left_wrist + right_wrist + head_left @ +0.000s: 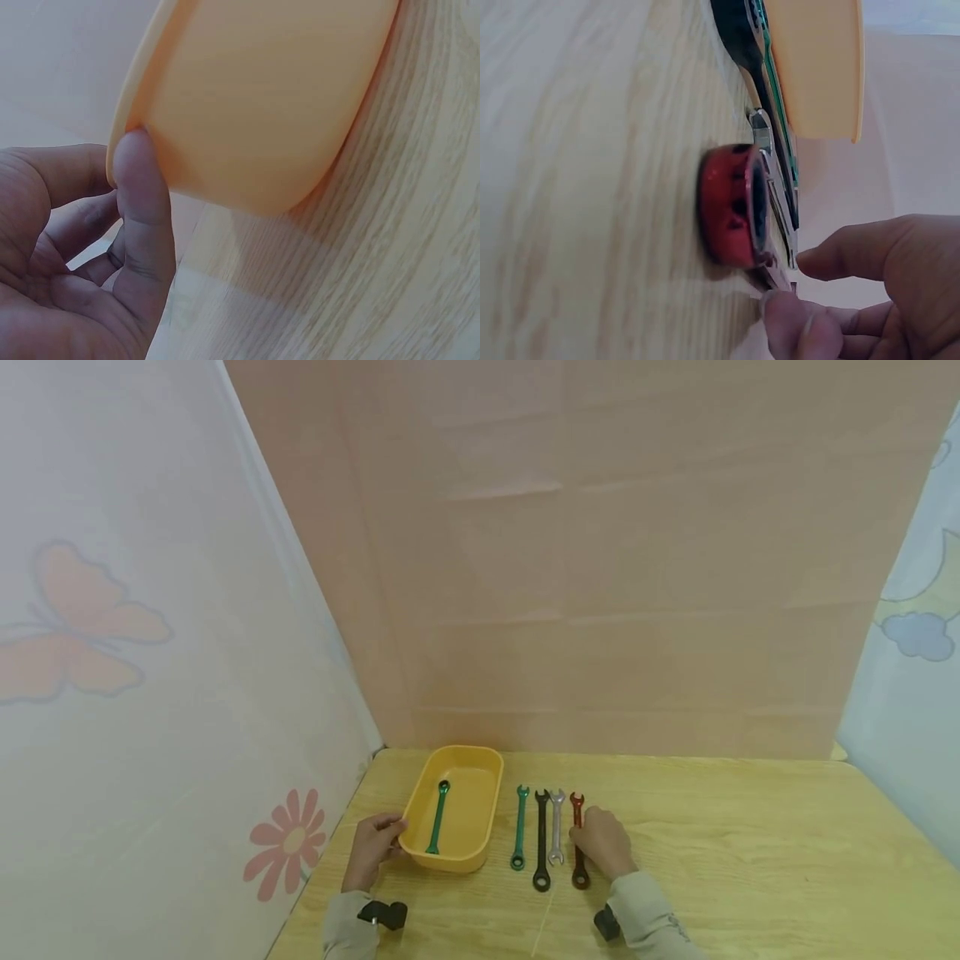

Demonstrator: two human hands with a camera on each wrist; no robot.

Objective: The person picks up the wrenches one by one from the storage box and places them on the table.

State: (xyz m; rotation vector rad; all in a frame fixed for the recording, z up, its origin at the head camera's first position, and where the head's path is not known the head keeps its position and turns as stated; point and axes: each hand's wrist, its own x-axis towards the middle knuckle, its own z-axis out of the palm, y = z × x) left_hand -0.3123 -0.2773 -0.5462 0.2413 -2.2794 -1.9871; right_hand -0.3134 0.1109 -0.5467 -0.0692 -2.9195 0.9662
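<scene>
My left hand (372, 845) pinches the near left corner of a yellow plastic tray (474, 802), its thumb (141, 187) against the wall below the rim. Inside the tray lies a green combination wrench (438, 818). To its right, a second green wrench (521, 827), a black wrench (542, 839) and a silver double open-end wrench (557, 828) lie side by side. My right hand (603, 843) holds the shank of the red ratcheting wrench (581, 870), at the right end of the row. Its red ring end (724, 206) points toward the wrist camera.
Everything stands on a wooden table (712, 835), which extends to the right. A pinkish-brown backdrop (562, 610) rises along the back edge. A white panel with a flower print (292, 839) borders the left side, close to my left hand.
</scene>
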